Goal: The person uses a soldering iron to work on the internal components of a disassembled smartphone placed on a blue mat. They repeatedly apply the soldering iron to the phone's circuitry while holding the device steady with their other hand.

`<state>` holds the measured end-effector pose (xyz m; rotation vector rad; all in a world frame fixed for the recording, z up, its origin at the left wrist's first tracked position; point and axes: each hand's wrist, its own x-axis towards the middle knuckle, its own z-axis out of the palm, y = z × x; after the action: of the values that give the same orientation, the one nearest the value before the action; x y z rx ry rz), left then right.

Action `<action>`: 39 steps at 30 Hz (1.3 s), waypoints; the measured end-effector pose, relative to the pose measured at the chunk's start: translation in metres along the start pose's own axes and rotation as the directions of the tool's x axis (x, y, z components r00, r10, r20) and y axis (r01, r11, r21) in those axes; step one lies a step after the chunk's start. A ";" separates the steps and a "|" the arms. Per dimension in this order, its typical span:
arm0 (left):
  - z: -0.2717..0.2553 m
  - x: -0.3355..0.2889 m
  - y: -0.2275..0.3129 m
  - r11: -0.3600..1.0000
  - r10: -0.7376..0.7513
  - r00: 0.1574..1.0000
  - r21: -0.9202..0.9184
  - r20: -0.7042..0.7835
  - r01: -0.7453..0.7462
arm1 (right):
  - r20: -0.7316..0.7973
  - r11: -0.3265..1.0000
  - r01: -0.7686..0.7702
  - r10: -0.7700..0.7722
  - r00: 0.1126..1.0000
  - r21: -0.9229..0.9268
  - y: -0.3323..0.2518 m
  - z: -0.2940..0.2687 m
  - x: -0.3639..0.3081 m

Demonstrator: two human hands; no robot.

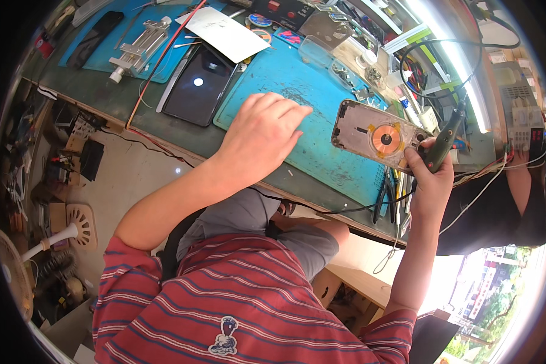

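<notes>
My left hand (262, 134) hovers over the blue work mat (312, 148), its fingers half bent with index finger and thumb apart. Nothing shows between them. At the mat's right side my right hand (431, 173) grips a phone back housing (355, 124) by its camera end. A round copper coil (386, 141) sits on the housing's inner face. The same hand also holds a dark green corded tool (446, 141), slim like a pen grinder, lying across the housing's end. Its working tip cannot be made out.
Left of the mat lie a black phone (200, 85), a white sheet (224, 33) and a metal clamp fixture (141, 48). Tweezers and pliers (389, 197) line the right front edge. A black cable (340, 211) runs along the bench front. Another person's arm (518, 182) shows at far right.
</notes>
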<state>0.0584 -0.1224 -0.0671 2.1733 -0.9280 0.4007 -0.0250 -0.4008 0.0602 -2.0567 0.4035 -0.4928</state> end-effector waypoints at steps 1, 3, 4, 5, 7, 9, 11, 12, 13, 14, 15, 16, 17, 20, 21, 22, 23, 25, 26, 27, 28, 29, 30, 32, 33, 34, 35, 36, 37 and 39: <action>0.002 0.002 0.001 1.000 0.026 0.999 -0.008 0.026 -0.026 | -0.002 1.000 -0.003 0.003 1.000 0.027 0.003 -0.002 0.000; 0.008 0.006 0.002 0.994 0.103 0.995 0.034 0.011 -0.104 | -0.007 0.997 -0.009 0.009 1.000 0.082 0.010 -0.004 -0.001; 0.012 0.008 0.003 0.984 0.159 0.987 0.085 -0.026 -0.156 | 0.024 0.996 -0.018 0.015 1.000 0.091 0.016 -0.012 0.001; 0.014 0.011 0.005 0.969 0.215 0.975 0.137 -0.061 -0.205 | 0.035 0.993 -0.033 0.029 0.999 0.111 0.019 -0.015 0.002; 0.000 0.015 0.007 0.950 0.313 0.929 -0.065 0.197 -0.306 | 0.050 0.986 -0.069 0.062 0.997 0.152 0.025 -0.022 0.002; -0.040 0.017 0.009 0.827 0.439 0.749 -0.549 0.496 -0.122 | 0.021 0.984 -0.072 0.069 0.997 0.164 0.025 -0.025 0.001; -0.081 0.004 -0.004 0.419 0.704 0.431 -0.820 0.564 0.389 | 0.000 0.984 -0.054 0.055 0.998 0.167 0.024 -0.027 0.000; -0.090 -0.002 -0.014 0.186 0.823 0.382 -0.836 0.420 0.517 | 0.015 0.982 -0.067 0.065 0.998 0.177 0.026 -0.028 0.001; -0.100 -0.005 -0.019 0.177 0.732 0.476 -0.811 0.486 0.557 | 0.022 0.981 -0.080 0.077 0.997 0.178 0.027 -0.032 0.002; -0.111 -0.007 -0.021 0.161 0.625 0.556 -0.787 0.548 0.595 | 0.029 0.980 -0.093 0.089 0.996 0.178 0.028 -0.034 0.002; -0.102 -0.011 -0.013 0.111 0.412 0.692 -0.786 0.593 0.608 | 0.029 0.977 -0.101 0.098 0.995 0.190 0.028 -0.034 -0.001; -0.094 -0.015 -0.004 0.063 0.145 0.791 -0.804 0.594 0.592 | 0.033 0.974 -0.105 0.101 0.994 0.200 0.027 -0.031 -0.002; -0.087 -0.018 0.005 0.035 -0.111 0.826 -0.828 0.553 0.559 | 0.036 0.972 -0.110 0.105 0.994 0.207 0.026 -0.029 -0.005; -0.050 -0.005 0.034 0.963 0.005 0.997 -0.268 0.075 0.016 | 0.124 0.962 -0.186 0.163 0.979 0.198 0.027 -0.024 -0.019; -0.043 -0.002 0.041 0.986 0.099 0.994 -0.140 0.048 -0.091 | 0.151 0.970 -0.152 0.124 0.981 0.190 0.024 -0.013 -0.026; -0.035 0.003 0.048 0.981 0.195 0.981 -0.011 0.020 -0.195 | 0.179 0.979 -0.136 0.108 0.978 0.151 0.017 -0.004 -0.033; -0.030 0.008 0.057 0.978 0.207 0.977 -0.040 0.045 -0.205 | 0.204 0.987 -0.117 0.092 0.975 0.113 0.010 0.004 -0.038; -0.024 0.012 0.066 0.983 0.182 0.978 -0.038 0.103 -0.179 | 0.241 0.979 -0.119 0.077 0.968 0.165 0.000 0.017 -0.048; -0.025 0.012 0.063 0.989 0.144 0.981 0.000 0.132 -0.145 | 0.265 0.980 -0.139 0.097 0.959 0.146 -0.002 0.020 -0.049; -0.027 0.011 0.060 0.993 0.105 0.982 0.041 0.160 -0.113 | 0.289 0.979 -0.159 0.117 0.950 0.126 -0.002 0.021 -0.050; -0.029 0.010 0.057 0.994 0.092 0.986 0.044 0.140 -0.099 | 0.245 0.991 -0.022 -0.012 0.970 0.134 0.004 0.026 -0.051; -0.032 0.008 0.053 0.992 0.083 0.989 0.087 0.124 -0.094 | 0.198 0.985 0.114 -0.138 0.970 0.127 0.010 0.027 -0.053; -0.035 0.006 0.047 0.988 0.073 0.992 0.131 0.106 -0.087 | 0.173 0.986 0.167 -0.170 0.970 0.031 0.014 0.022 -0.054; -0.045 -0.001 0.034 0.980 0.045 0.997 0.192 0.056 -0.055 | 0.152 0.986 -0.095 0.073 0.986 0.139 0.022 0.012 -0.062; -0.053 -0.004 0.029 0.978 0.032 0.999 0.204 0.028 -0.037 | 0.179 0.960 -0.234 0.206 0.962 0.154 0.024 0.000 -0.063; -0.061 -0.009 0.024 0.976 0.013 1.000 0.219 -0.001 -0.012 | 0.203 0.915 -0.369 0.335 0.920 0.166 0.026 -0.013 -0.066; -0.069 -0.014 0.021 0.983 -0.030 0.999 0.179 -0.015 0.032 | 0.151 0.952 -0.288 0.272 0.950 0.098 0.057 -0.027 -0.067; -0.075 -0.019 0.018 0.987 -0.076 0.997 0.142 -0.022 0.078 | 0.034 0.982 -0.183 0.184 0.982 -0.038 0.072 -0.037 -0.065; -0.081 -0.025 0.016 0.986 -0.125 0.992 0.105 -0.028 0.127 | -0.067 0.978 -0.090 0.079 0.995 -0.186 0.084 -0.046 -0.063; -0.088 -0.031 0.014 0.985 -0.120 0.993 0.127 0.010 0.118 | -0.194 0.822 0.059 -0.203 0.960 -0.566 0.114 -0.065 -0.053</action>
<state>0.0263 -0.0497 -0.0160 2.3371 -0.7959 0.3917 -0.1132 -0.4803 -0.0179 -2.6130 0.6108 -0.7946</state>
